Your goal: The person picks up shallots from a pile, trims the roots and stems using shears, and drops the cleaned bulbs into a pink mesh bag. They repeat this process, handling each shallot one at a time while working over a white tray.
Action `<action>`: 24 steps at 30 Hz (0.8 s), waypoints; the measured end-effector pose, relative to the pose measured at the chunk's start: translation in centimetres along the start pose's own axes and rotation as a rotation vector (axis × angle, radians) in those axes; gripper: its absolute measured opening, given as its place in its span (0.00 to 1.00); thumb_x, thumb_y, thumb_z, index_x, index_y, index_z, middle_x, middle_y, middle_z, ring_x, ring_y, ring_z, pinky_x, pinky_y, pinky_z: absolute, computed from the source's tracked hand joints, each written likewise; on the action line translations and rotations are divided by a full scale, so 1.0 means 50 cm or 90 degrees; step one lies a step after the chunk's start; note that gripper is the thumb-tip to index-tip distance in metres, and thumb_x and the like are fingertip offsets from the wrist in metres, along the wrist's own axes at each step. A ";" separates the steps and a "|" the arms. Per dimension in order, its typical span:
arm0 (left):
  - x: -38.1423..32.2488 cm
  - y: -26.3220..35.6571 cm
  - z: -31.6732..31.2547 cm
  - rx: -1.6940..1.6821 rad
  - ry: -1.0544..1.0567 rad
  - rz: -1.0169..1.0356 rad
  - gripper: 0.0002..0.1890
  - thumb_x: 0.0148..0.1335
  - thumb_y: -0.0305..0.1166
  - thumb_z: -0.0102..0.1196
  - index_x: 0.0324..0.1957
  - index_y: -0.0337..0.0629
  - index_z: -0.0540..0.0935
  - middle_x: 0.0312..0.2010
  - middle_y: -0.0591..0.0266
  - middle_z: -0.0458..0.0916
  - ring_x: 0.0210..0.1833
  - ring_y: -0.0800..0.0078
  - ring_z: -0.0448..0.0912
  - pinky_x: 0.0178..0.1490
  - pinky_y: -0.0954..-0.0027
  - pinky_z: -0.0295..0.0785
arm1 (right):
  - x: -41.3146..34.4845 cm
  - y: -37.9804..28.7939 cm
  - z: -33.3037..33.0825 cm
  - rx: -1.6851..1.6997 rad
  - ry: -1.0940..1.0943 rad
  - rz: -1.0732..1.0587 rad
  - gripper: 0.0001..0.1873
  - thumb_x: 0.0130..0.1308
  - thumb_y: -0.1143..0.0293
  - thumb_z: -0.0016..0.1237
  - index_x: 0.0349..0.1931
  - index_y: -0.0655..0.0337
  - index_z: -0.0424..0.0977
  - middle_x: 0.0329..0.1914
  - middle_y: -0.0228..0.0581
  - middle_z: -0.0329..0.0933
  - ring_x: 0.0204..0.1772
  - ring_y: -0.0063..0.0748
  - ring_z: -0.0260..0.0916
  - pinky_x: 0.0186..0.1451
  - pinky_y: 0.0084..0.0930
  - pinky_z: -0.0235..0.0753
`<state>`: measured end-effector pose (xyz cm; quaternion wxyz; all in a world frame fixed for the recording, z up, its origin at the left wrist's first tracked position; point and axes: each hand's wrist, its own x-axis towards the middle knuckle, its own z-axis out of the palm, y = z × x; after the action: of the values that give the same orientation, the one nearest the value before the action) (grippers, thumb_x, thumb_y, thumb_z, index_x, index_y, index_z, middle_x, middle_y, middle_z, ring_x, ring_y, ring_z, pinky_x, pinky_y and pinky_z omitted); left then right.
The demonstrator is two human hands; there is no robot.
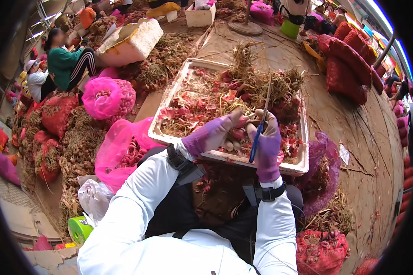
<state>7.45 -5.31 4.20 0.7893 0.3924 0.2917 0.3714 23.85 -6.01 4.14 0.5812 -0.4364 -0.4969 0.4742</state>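
Note:
My left hand (213,133), in a purple glove with pale palm and fingers, grips a reddish shallot bulb (241,122) near its fingertips. Close beside it, my right hand (267,147) in a matching glove is shut on a blue-handled knife (256,146). The narrow blade points away from me, and the right fingertips are at the bulb's stem. Both hands are above a shallow white foam box (165,138) strewn with red skins (182,115) and dry trimmings. Bunches of shallots with dried stalks (278,84) lie at its far right.
Pink mesh bags (124,151) of bulbs stand left, beside a heap of dried shallots (82,137). A purple mesh bag (318,172) and red sack (321,252) are at right. Further off are a large foam box (134,43), a seated person (63,65) and stacked red sacks (346,75).

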 end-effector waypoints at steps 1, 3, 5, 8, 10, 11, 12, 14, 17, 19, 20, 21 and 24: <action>0.002 0.006 0.000 0.000 -0.001 0.000 0.37 0.62 0.64 0.49 0.63 0.46 0.68 0.41 0.65 0.80 0.30 0.81 0.78 0.29 0.79 0.72 | 0.000 -0.001 -0.003 0.038 0.001 0.008 0.20 0.61 0.81 0.51 0.54 0.64 0.67 0.37 0.29 0.73 0.35 0.14 0.70 0.37 0.13 0.73; 0.002 0.015 -0.003 0.260 0.008 0.009 0.31 0.65 0.57 0.50 0.60 0.44 0.70 0.41 0.63 0.80 0.30 0.80 0.78 0.29 0.78 0.72 | -0.001 -0.008 -0.003 0.078 0.000 0.017 0.19 0.61 0.80 0.51 0.54 0.64 0.67 0.38 0.30 0.74 0.35 0.15 0.70 0.37 0.13 0.74; 0.005 0.001 -0.009 0.285 0.051 0.042 0.26 0.68 0.53 0.48 0.56 0.43 0.71 0.39 0.64 0.80 0.29 0.81 0.78 0.29 0.77 0.73 | -0.004 -0.020 0.002 0.165 -0.016 0.081 0.20 0.62 0.79 0.52 0.54 0.64 0.66 0.39 0.31 0.73 0.38 0.16 0.71 0.41 0.14 0.74; 0.018 -0.016 -0.025 0.281 0.005 0.136 0.24 0.70 0.51 0.46 0.56 0.42 0.72 0.33 0.67 0.81 0.26 0.82 0.79 0.28 0.79 0.73 | -0.006 -0.012 0.003 0.049 -0.001 -0.020 0.21 0.61 0.79 0.52 0.55 0.63 0.66 0.41 0.32 0.74 0.40 0.18 0.72 0.45 0.16 0.74; -0.003 0.023 0.010 0.350 0.000 0.042 0.24 0.70 0.51 0.45 0.56 0.41 0.72 0.36 0.66 0.81 0.28 0.81 0.80 0.30 0.79 0.75 | -0.003 -0.005 0.002 0.046 0.019 -0.044 0.21 0.61 0.79 0.53 0.55 0.64 0.66 0.41 0.32 0.74 0.40 0.18 0.72 0.46 0.16 0.74; -0.002 0.019 0.010 0.352 0.001 0.042 0.24 0.70 0.51 0.45 0.56 0.41 0.72 0.36 0.66 0.81 0.28 0.81 0.80 0.30 0.79 0.75 | -0.001 -0.004 0.004 0.046 0.031 -0.067 0.22 0.60 0.79 0.53 0.55 0.64 0.66 0.40 0.32 0.74 0.41 0.18 0.71 0.46 0.17 0.74; 0.000 0.012 0.011 0.362 -0.002 0.054 0.25 0.70 0.51 0.45 0.58 0.41 0.70 0.37 0.65 0.81 0.28 0.81 0.80 0.29 0.79 0.75 | 0.001 -0.005 0.003 0.047 0.032 -0.067 0.22 0.60 0.79 0.53 0.55 0.64 0.66 0.40 0.32 0.74 0.41 0.18 0.71 0.46 0.17 0.74; 0.001 0.012 0.012 0.372 -0.007 0.066 0.27 0.71 0.51 0.44 0.61 0.41 0.68 0.39 0.64 0.81 0.29 0.82 0.80 0.29 0.79 0.75 | 0.004 -0.007 -0.004 -0.039 0.047 -0.075 0.22 0.60 0.79 0.53 0.55 0.66 0.66 0.39 0.33 0.74 0.40 0.18 0.72 0.45 0.16 0.74; 0.007 0.021 0.012 0.272 -0.116 0.017 0.29 0.70 0.48 0.47 0.65 0.41 0.63 0.44 0.62 0.80 0.34 0.80 0.81 0.34 0.78 0.76 | 0.000 -0.012 -0.011 0.133 0.039 -0.037 0.21 0.60 0.79 0.52 0.54 0.67 0.65 0.38 0.34 0.75 0.38 0.19 0.73 0.42 0.17 0.75; 0.015 0.008 -0.010 0.208 -0.172 0.015 0.32 0.67 0.43 0.53 0.67 0.40 0.59 0.49 0.61 0.78 0.42 0.77 0.81 0.42 0.76 0.77 | 0.000 -0.016 -0.014 0.159 0.032 -0.007 0.21 0.60 0.79 0.52 0.54 0.67 0.65 0.37 0.35 0.76 0.36 0.18 0.74 0.40 0.16 0.75; 0.020 0.008 -0.024 0.169 -0.194 0.006 0.32 0.65 0.39 0.57 0.66 0.38 0.60 0.53 0.61 0.75 0.50 0.74 0.79 0.49 0.73 0.75 | 0.002 -0.017 -0.015 0.183 0.023 0.023 0.21 0.61 0.79 0.52 0.54 0.67 0.65 0.37 0.35 0.76 0.35 0.17 0.74 0.37 0.16 0.75; 0.023 0.008 -0.027 0.169 -0.194 0.006 0.32 0.65 0.39 0.57 0.66 0.38 0.60 0.53 0.61 0.75 0.50 0.74 0.79 0.49 0.73 0.75 | 0.005 -0.016 -0.020 0.183 0.023 0.023 0.21 0.61 0.79 0.52 0.54 0.67 0.65 0.37 0.35 0.76 0.35 0.17 0.74 0.37 0.16 0.75; 0.031 0.024 -0.024 0.149 -0.096 0.122 0.33 0.64 0.40 0.57 0.66 0.37 0.62 0.60 0.56 0.69 0.62 0.68 0.71 0.62 0.64 0.68 | 0.015 -0.022 -0.025 0.151 0.115 0.003 0.19 0.62 0.78 0.53 0.53 0.64 0.67 0.37 0.35 0.77 0.32 0.12 0.71 0.32 0.10 0.71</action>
<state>7.00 -3.06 4.30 0.7187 0.5347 0.2342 0.3778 25.25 -5.50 5.19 0.6698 -0.4069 -0.3823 0.4895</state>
